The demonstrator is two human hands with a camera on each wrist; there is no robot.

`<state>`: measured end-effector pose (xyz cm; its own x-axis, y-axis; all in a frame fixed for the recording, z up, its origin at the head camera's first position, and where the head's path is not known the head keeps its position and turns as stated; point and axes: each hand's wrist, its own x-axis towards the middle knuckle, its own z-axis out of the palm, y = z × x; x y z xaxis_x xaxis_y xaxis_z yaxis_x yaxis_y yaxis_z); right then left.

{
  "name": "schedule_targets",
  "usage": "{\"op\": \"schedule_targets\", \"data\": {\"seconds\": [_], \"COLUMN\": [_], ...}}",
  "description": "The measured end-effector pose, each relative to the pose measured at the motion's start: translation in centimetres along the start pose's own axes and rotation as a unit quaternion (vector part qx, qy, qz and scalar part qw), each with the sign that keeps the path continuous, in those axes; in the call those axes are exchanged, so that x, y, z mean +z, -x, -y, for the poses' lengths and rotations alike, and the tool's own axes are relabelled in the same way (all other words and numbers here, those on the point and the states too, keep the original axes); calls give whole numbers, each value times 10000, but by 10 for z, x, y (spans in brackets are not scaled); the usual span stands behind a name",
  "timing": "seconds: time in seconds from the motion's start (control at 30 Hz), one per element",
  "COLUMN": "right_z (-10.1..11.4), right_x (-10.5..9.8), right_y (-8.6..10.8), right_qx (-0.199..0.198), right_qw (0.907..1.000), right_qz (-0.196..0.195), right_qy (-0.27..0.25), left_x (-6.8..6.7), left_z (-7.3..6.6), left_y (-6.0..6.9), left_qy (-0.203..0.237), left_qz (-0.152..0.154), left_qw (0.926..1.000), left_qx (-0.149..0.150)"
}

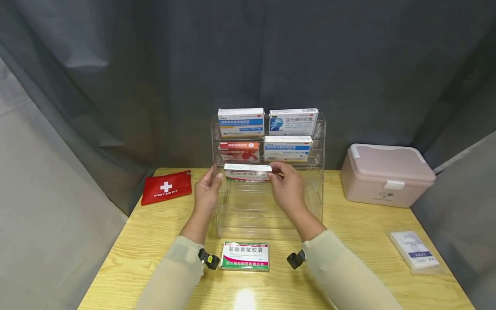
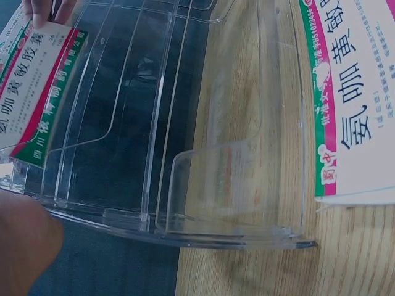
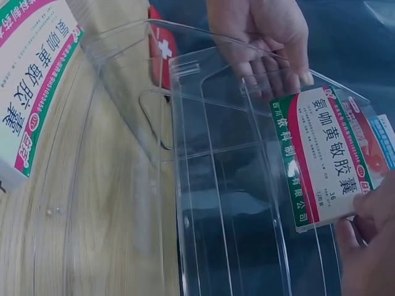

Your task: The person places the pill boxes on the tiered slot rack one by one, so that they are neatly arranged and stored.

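A white, pink and green medicine box sits tilted at the third tier of a clear acrylic display rack. My right hand pinches its right end between thumb and fingers, as the right wrist view shows on the box. At the rack's left side, my left hand holds the edge, thumb in front and fingers on the outer face of the panel. A matching medicine box lies flat on the table in front of the rack.
Blue-and-white boxes, a white box and a red box fill upper tiers. A red first aid pouch lies left. Right of the rack are a pink lidded case and a wrapped white pack. Dark curtain hangs behind.
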<state>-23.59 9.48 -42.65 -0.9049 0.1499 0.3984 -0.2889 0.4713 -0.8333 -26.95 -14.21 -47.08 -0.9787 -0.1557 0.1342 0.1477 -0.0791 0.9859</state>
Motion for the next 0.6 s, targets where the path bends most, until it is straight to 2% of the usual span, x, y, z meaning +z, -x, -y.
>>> {"op": "schedule_targets", "data": {"seconds": [0.23,0.37,0.6], "right_z": [4,4,1], "right_x": [10,16,24], "right_y": [-3,-4,-4], "right_qx": [-15,22,-140], "right_qw": [9986,9980,9980], "right_qz": [27,118,97], "right_qy": [532,627,609], "left_x": [1,1,0], "left_z": [1,2,1], "left_y": [-1,-1,-1], "left_qy": [22,30,158], "left_qz": [-23,7,68], "left_qw": [10000,10000,9998], "left_qx": [20,-2,28]}}
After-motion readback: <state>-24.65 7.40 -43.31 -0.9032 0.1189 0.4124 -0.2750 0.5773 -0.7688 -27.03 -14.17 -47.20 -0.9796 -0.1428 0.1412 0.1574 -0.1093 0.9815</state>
